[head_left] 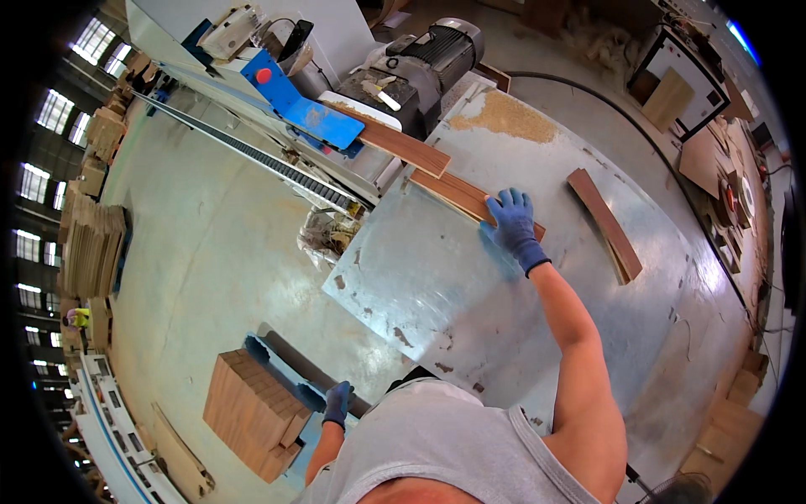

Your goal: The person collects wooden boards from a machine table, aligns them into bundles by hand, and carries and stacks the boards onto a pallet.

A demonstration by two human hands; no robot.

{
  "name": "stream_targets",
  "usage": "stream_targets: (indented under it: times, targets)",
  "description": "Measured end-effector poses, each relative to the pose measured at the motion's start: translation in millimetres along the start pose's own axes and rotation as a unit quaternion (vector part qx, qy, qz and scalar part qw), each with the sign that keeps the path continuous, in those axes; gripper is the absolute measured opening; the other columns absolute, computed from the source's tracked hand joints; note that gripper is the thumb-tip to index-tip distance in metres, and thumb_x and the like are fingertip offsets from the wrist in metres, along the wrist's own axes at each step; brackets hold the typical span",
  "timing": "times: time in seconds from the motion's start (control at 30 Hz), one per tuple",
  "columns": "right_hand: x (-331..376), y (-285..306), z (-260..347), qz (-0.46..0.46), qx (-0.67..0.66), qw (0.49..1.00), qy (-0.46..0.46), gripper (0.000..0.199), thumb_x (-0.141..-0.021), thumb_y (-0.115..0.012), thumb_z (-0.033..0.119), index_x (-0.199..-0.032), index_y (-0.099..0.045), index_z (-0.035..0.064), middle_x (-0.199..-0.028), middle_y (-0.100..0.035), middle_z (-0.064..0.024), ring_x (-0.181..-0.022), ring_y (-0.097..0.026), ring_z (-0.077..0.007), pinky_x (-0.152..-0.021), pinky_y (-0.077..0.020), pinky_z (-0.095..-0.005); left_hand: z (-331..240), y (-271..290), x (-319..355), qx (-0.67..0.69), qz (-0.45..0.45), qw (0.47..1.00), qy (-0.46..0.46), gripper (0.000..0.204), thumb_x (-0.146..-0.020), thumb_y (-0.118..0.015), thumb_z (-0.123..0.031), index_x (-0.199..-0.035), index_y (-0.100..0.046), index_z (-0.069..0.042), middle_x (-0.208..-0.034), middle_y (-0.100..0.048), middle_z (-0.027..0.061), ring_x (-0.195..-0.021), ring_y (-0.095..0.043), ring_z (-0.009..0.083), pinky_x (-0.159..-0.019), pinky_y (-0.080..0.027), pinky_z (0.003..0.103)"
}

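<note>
My right hand (512, 225), in a blue glove, reaches across a metal-topped table (437, 286). It straddles a stack of brown wooden strips (453, 191), thumb at the near edge and fingers over the far one. Another wooden strip (403, 147) extends from the machine's blue guard (311, 118) and meets the stack's far end. My left hand (337, 403), also gloved in blue, is low beside a blue stand (290, 370) bearing a block of stacked wooden pieces (252, 403). Its fingers are too small and shadowed to read; contact with the stand is unclear.
More strips (604, 223) lie on the table's right part. Sawdust (504, 118) covers its far corner, near a motor (445, 46). A red button (264, 76) tops the blue guard. A long rail (260, 155) runs left from the machine. A dark hose (621, 101) curves behind the table.
</note>
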State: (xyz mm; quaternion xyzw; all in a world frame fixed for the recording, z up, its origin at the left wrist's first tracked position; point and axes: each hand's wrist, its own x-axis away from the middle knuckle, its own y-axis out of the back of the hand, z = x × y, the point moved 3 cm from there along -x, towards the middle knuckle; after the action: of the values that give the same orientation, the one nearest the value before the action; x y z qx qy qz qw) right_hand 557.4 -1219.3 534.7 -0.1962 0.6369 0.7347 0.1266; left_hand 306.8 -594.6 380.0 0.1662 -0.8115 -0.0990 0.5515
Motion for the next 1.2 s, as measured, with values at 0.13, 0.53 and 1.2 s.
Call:
stream_targets:
  times: [0.13, 0.53, 1.2]
  targets:
    - [4, -17, -7, 0.078, -0.027, 0.993, -0.087, 0.076, -0.075, -0.082, 0.034, -0.142, -0.057, 0.0079, -0.108, -0.063, -0.0119, -0.101, -0.063, -0.0326, -0.088, -0.0495, -0.049, -5, -3, 5, 0.044, 0.031, 0.997, -0.049, 0.032, -0.089, -0.068, -0.026, -0.11, -0.071, -0.002, -0.088, -0.068, 0.0058, -0.064, -0.062, 0.018, -0.055, -0.047, 0.033]
    - [6, -18, 3, 0.092, -0.019, 0.993, -0.076, 0.088, -0.072, -0.087, 0.035, -0.147, -0.051, 0.0046, -0.107, -0.064, -0.0118, -0.094, -0.065, -0.0313, -0.081, -0.049, -0.0467, -21, -19, 15, -0.02, 0.013, 0.998, -0.055, 0.048, -0.091, -0.071, -0.028, -0.128, -0.068, 0.002, -0.104, -0.074, 0.0123, -0.074, -0.069, 0.0242, -0.067, -0.055, 0.038]
    - [-124, -24, 65, 0.037, -0.087, 0.992, -0.082, 0.068, -0.081, -0.081, 0.037, -0.139, -0.059, 0.0114, -0.115, -0.065, -0.0138, -0.112, -0.061, -0.0349, -0.099, -0.0436, -0.0502, -52, -40, 24, -0.066, 0.027, 0.993, -0.091, 0.04, -0.093, -0.068, -0.027, -0.128, -0.071, -0.006, -0.106, -0.074, 0.0051, -0.084, -0.071, 0.0191, -0.068, -0.053, 0.034]
